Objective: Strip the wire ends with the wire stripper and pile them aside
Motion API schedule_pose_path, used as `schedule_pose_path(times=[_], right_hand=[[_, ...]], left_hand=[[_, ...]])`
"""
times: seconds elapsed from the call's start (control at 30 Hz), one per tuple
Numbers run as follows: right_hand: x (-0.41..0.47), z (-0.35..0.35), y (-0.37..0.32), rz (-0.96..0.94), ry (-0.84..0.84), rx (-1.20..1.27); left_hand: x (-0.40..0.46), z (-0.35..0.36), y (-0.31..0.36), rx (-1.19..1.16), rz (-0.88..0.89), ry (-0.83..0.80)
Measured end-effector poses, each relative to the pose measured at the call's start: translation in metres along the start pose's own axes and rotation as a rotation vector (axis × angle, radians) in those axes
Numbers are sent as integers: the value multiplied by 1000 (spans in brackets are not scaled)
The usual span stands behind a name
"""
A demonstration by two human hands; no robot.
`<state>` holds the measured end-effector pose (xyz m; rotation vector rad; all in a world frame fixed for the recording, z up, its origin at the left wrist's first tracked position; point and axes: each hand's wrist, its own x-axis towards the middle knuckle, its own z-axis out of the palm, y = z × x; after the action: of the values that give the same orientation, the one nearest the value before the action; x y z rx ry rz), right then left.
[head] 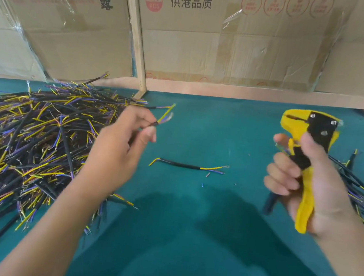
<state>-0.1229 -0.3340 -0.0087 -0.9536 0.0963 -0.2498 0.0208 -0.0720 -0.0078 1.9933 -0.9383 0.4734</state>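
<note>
Your left hand (121, 143) pinching a short wire (164, 118) above the green table (185, 242), beside the big wire pile (25, 140), your right hand (304, 184) gripping the yellow wire stripper (306, 154) upright, another wire (189, 166) lying between them.

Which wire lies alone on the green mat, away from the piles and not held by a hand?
The short black wire lying flat between the hands, with yellow and blue ends. The left hand pinches another wire.
</note>
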Motion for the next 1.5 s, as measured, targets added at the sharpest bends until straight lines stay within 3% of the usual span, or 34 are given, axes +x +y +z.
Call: schedule_pose_path(times=[0.17, 0.27, 0.5, 0.73, 0.97, 1.07, 1.3, 1.5], right_hand=[[2, 3, 21, 171, -27, -78], [0, 3, 25, 217, -27, -124], [-6, 6, 27, 209, -204, -284], [-9, 17, 36, 210, -192, -244], [-11, 22, 42, 166, -129, -307], [-12, 22, 44, 161, -129, -326], [-13, 23, 47, 147, -135, -385], [-12, 19, 48, 160, -134, -389]], left_hand=[[-6, 16, 14, 62, 65, -165], [-7, 15, 18, 4, 65, -152], [-8, 18, 23, -107, -6, -176], [-12, 24, 31, -339, -44, -473], [-17, 28, 36, -387, -57, -629], [-18, 32, 40, -458, -54, -637], [-22, 45, 49, -311, 37, -551], [-25, 47, 47, -215, -47, -429]])
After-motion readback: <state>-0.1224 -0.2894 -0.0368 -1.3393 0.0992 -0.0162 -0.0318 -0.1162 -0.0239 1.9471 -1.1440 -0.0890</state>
